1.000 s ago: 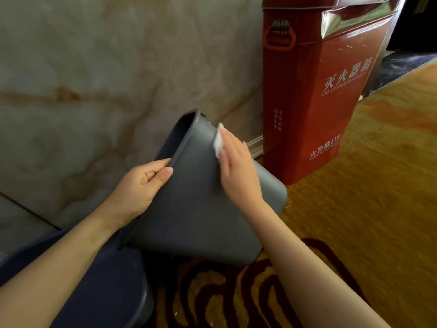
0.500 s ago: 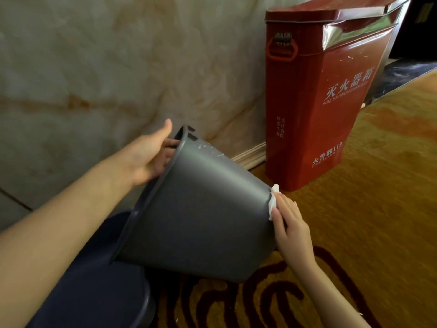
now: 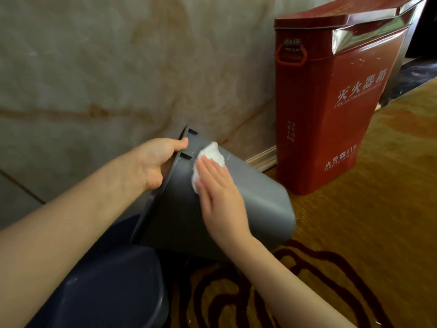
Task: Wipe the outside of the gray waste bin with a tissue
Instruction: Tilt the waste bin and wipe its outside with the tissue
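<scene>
The gray waste bin [image 3: 257,204] lies tilted on its side above the carpet, with its open mouth turned left and its base toward the red box. My left hand [image 3: 156,162] grips the bin's rim near the top, thumb on the outside. My right hand [image 3: 217,192] lies flat on the bin's upper side wall, pressing a crumpled white tissue [image 3: 210,159] against it just below the rim. Small white specks of tissue stick to the wall beside it.
A red fire extinguisher box [image 3: 335,105] stands against the marble wall [image 3: 118,67] just right of the bin. A dark blue round object [image 3: 106,287] sits under the bin's mouth at lower left. A gold and dark red patterned carpet [image 3: 378,209] covers the floor.
My right hand has slid the tissue from the bin's base edge up along the side wall to near the rim. My left hand keeps its hold on the rim.
</scene>
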Demonstrator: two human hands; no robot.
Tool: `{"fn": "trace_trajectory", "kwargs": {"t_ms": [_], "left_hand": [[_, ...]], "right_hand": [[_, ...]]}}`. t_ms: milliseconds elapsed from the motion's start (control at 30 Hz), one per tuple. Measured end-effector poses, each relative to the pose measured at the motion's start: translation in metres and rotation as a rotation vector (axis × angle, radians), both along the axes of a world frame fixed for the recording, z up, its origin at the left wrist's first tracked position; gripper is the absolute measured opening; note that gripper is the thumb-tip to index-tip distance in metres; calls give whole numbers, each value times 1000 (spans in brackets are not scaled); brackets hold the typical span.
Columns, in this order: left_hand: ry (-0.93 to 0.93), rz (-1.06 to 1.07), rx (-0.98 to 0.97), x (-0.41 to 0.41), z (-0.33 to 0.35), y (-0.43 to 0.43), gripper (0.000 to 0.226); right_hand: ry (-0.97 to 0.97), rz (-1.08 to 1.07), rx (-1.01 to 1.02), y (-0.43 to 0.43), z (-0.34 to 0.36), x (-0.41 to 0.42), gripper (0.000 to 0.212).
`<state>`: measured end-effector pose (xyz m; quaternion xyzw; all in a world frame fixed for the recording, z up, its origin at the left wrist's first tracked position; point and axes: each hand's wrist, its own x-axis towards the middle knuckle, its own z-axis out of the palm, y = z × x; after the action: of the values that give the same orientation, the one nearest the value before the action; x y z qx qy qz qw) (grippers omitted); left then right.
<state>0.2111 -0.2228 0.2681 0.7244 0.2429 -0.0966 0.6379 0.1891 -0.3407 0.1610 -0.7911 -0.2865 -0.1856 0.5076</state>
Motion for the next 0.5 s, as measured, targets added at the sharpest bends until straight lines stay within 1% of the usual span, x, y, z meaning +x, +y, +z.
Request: {"fn": "trace_trajectory", "kwargs": {"t_ms": [100, 200, 300, 367, 500], "left_hand": [[-81, 7, -54, -4, -5, 5, 35], [-106, -23, -98, -10, -19, 8, 37], [-119, -38, -90, -17, -34, 10, 36], [-117, -28, -104, -21, -36, 16, 34], [-107, -4, -139, -25, -35, 21, 29]], "right_hand": [[-22, 11, -42, 15, 15, 1, 43], [-11, 15, -101, 11, 5, 5, 43], [18, 2, -128, -2, -10, 15, 43], [78, -35, -124, -16, -22, 25, 43], [284, -178, -104, -57, -49, 51, 40]]}}
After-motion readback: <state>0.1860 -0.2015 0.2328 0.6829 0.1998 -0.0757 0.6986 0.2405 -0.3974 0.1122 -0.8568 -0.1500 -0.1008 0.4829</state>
